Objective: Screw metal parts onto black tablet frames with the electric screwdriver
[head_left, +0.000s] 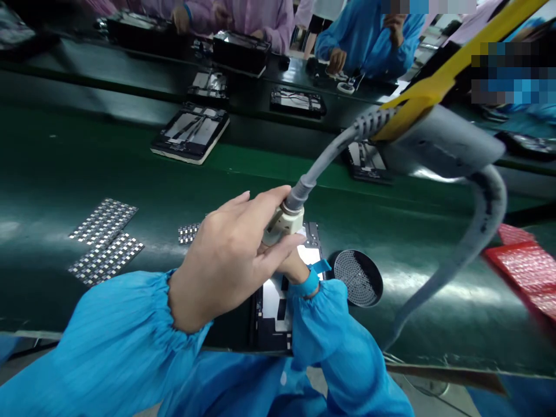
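Note:
My left hand (230,249) is wrapped round the cream body of a corded power tool (286,220), held upright over an opened device (278,301) at the near edge of the green bench. A thick grey cable (330,153) rises from the tool's top and loops off to the right. My right hand (292,267) sits just under the left one, mostly hidden, pressed against the tool above the device's white panel. Both sleeves are bright blue.
A round black mesh dish (359,277) sits right of the device. Sheets of small parts (104,237) lie to the left, red bubble wrap (527,269) at the right. More opened devices (191,132) lie on the green belt (65,156). Other people work at the far side (369,35).

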`<state>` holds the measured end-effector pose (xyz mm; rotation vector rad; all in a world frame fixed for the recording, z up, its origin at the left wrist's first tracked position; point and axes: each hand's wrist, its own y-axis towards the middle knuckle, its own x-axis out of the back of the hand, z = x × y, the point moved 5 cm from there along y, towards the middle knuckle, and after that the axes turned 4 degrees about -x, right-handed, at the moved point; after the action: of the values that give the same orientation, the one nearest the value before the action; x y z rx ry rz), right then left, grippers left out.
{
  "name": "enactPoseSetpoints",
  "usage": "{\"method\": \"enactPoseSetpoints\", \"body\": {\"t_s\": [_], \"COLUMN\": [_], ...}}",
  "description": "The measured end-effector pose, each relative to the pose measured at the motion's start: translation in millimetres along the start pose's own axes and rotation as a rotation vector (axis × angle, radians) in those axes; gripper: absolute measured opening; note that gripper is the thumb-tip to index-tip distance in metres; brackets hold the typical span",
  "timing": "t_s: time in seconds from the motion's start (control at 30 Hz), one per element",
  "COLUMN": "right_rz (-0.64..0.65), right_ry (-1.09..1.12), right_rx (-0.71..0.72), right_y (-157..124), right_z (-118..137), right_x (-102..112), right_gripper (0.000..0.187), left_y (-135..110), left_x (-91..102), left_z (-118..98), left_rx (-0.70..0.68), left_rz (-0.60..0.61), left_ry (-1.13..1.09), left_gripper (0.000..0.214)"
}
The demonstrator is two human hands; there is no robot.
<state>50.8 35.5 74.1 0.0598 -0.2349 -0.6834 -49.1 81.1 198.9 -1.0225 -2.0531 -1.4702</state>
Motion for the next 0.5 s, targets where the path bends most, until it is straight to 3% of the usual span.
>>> {"method": "enactPoseSetpoints", "body": {"t_s": [0.1, 0.2, 0.27, 0.33, 0.43, 0.5], "right_rz": [0.06, 0.042, 0.057, 0.093, 0.107, 0.057], "right_ry": [0.014, 0.052, 0.044, 0.022, 0.046, 0.14], "right_rx": [0.084, 0.063, 0.033, -0.003, -0.033, 0.002], "right_y": [-2.8, -4.0, -4.4, -4.9, -5.9, -7.1], "right_z": [5.3, 2.5, -2.0, -5.4, 2.2, 20.4], "right_x": [-1.7, -0.6, -2.4, -5.8, -6.9, 0.0], "right_gripper": [0.011, 0.012, 0.013, 0.014, 0.018, 0.024], "left_y": [-12.8, -44.6, -73.1, -104.9, -146.9, -166.4], "left_x": [11.0, 12.1, -5.0, -33.8, -79.0, -102.0], "left_z": [3.2, 1.7, -10.2, -28.7, -49.3, -55.8], "left_rx": [0.044, 0.048, -0.088, -0.272, -0.385, -0.418], "left_rz": [-0.028, -0.061, 0.002, 0.119, 0.224, 0.25], "left_ry": [0.058, 0.098, 0.022, -0.132, -0.162, -0.101], "left_gripper": [0.041, 0.03, 0.018, 0.01, 0.023, 0.028]}}
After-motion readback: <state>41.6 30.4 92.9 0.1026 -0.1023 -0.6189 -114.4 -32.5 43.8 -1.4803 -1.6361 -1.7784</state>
